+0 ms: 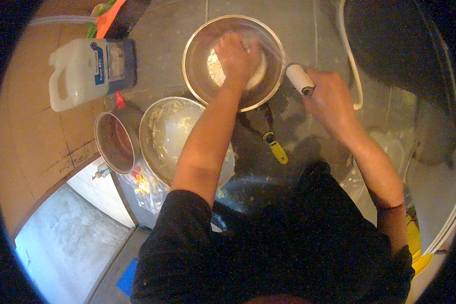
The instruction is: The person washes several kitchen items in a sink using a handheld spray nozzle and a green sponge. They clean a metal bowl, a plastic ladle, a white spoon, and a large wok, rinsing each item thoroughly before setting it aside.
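A round metal basin (pixel 190 81) lies on the dark grey floor in front of me. My left hand (pixel 235 57) is down inside it, against the bottom; the fingers are blurred, and whether they hold anything is unclear. My right hand (pixel 328 97) grips a white cylindrical nozzle (pixel 300 79) just right of the basin's rim. Pale streaks like water run from its end into the basin. Under my left forearm sits a second, wide metal bowl (pixel 174 125), smeared inside with pale yellowish residue. My forearm hides part of it.
A deep metal pot (pixel 116 142) leans beside the wide bowl. Left stands a plastic jug (pixel 79 74) with bluish liquid, by the tiled wall (pixel 34 125). A white hose (pixel 349 57) runs along the right. A yellow-handled tool (pixel 277 150) and a plastic bag (pixel 148 190) lie nearby.
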`<state>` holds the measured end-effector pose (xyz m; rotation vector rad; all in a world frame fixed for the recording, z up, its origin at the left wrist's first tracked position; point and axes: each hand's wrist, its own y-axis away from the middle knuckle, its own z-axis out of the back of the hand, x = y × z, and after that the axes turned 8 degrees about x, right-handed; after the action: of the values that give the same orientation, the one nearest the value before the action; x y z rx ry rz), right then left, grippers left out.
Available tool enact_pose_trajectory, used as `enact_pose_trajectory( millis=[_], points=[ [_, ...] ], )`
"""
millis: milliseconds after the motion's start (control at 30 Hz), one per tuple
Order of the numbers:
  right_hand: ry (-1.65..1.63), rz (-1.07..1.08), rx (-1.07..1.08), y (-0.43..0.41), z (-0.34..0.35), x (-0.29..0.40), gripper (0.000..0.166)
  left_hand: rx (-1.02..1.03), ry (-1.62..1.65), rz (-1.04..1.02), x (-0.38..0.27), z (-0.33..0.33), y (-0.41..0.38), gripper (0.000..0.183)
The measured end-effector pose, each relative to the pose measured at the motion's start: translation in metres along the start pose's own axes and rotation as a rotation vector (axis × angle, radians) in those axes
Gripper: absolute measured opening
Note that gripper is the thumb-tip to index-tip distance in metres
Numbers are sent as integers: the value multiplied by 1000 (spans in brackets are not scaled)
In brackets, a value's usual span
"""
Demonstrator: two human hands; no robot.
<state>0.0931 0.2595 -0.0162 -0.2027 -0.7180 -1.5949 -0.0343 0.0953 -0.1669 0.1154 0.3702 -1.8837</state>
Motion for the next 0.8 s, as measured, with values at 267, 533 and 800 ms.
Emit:
enact_pose_trajectory(
  millis=[267,533,800],
  points=[
    [23,9,-8,8,8,5,22,-82,146,159,-3,-10,-8,60],
    [23,9,11,14,6,1,25,6,242,218,-8,4,-8,61],
    [15,6,22,13,2,-3,23,-83,56,186,-6,-14,-9,61]
  ],
)
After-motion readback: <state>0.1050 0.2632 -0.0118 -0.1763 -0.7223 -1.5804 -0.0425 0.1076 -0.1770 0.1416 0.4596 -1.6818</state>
